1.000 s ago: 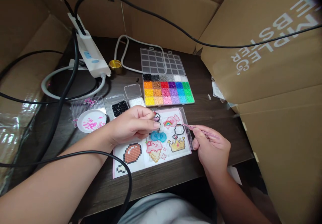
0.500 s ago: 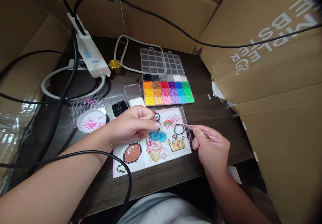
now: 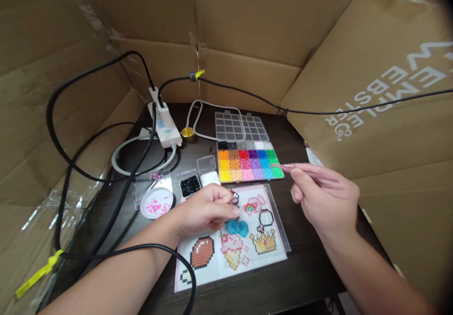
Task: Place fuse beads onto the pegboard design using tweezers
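Note:
My right hand pinches pink tweezers, whose tips hover over or near the right side of the sorted bead box. Whether a bead is between the tips is too small to tell. Closed, with fingers curled and thumb pressed to them, my left hand is over the upper left of a pattern sheet. What it holds, if anything, is hidden. On the sheet are a blue bead bow, an ice cream cone, a crown, a black-outlined ring and a brown drumstick picture. A clear pegboard covers part of it.
Left of the sheet are a white dish of pink beads and small boxes of black beads and white beads. Behind them stand a gold cup and a power strip. A black cable crosses above my left forearm.
My right hand with the tweezers has moved from the ring pattern up to the bead box's right side. The left hand stays over the sheet. The camera view has tilted upward.

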`<state>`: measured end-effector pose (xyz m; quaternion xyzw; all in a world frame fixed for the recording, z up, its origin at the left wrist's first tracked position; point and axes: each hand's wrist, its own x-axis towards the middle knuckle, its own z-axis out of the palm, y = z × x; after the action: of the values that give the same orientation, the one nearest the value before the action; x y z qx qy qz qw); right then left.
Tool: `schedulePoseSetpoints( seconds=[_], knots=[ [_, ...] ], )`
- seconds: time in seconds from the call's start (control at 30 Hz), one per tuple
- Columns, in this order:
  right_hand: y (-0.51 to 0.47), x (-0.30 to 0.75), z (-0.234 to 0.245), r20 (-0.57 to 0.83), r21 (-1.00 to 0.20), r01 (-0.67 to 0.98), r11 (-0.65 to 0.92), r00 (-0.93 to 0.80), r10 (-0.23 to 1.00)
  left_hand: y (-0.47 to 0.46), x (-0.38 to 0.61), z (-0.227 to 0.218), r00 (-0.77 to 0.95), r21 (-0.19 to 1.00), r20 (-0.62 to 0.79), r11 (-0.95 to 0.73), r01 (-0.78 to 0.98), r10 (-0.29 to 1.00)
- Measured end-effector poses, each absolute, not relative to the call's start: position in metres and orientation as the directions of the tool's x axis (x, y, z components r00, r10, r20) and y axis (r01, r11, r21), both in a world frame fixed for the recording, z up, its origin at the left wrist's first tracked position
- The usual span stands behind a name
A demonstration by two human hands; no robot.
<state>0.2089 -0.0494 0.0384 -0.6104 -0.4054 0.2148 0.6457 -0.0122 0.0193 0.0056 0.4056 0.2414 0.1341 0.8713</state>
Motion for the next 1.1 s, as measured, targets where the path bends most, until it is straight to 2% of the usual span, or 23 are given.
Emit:
schedulePoseSetpoints(
  seconds=[0.1,0.27,0.6,1.1],
  knots=[
    [-0.005,0.198,0.045,0.262,-0.964,0.187,0.190,0.530,0.807,0.020,-0.013,0.006,0.848,0.766,-0.308,0.641,-0.047,0.431],
    [0.030,0.176,0.020,0.203,-0.977,0.160,0.140,0.516,0.832,0.019,-0.012,0.006,0.830,0.769,-0.318,0.637,-0.057,0.458],
    [0.030,0.172,0.000,0.095,-0.988,0.152,0.016,0.529,0.843,0.021,-0.012,0.004,0.833,0.774,-0.339,0.633,-0.018,0.437],
    [0.031,0.173,-0.001,0.063,-0.991,0.133,-0.007,0.514,0.855,0.020,-0.013,0.003,0.830,0.780,-0.332,0.625,-0.025,0.448]
  ],
)
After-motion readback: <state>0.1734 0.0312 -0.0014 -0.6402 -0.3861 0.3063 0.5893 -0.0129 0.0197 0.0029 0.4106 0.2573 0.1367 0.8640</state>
